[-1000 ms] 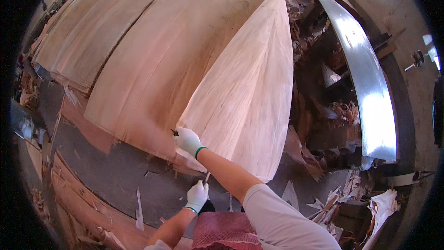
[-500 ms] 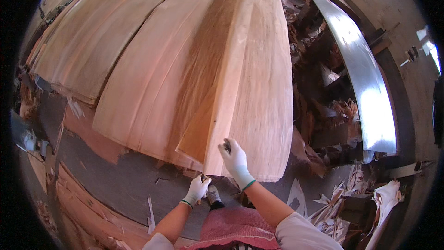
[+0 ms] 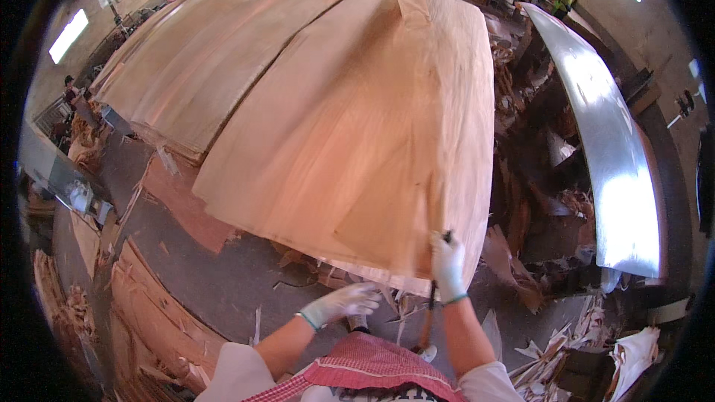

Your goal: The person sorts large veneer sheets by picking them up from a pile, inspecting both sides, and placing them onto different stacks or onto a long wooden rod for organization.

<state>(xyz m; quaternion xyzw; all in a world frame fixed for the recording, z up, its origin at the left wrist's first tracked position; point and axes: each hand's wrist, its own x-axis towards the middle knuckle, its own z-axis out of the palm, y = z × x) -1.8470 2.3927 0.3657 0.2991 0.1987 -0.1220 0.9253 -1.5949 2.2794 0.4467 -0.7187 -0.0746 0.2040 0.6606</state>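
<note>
1. Head view: I am closing my right hand around a dark-handled tool at the near edge of the top veneer sheet, lower middle of the frame. The gloved fingers are curled tight around the handle; whether there is a blade I cannot tell.
2. My left hand is hovering lower, just below the sheet's ragged edge, fingers loosely spread and holding nothing, a little apart from the wood.
3. To do this well, I judge I should be keeping the tool steady along the grain and bringing the left hand onto the sheet to pin it flat, fingers clear of the tool's path.
4. The sheet is lying flat on its stack, filling the middle of the frame; its long axis is running from the lower middle up toward the top, the near end pointing at me.
5. More veneer stacks are lying at upper left, a shiny metal panel at right, and scraps at lower right.
</note>
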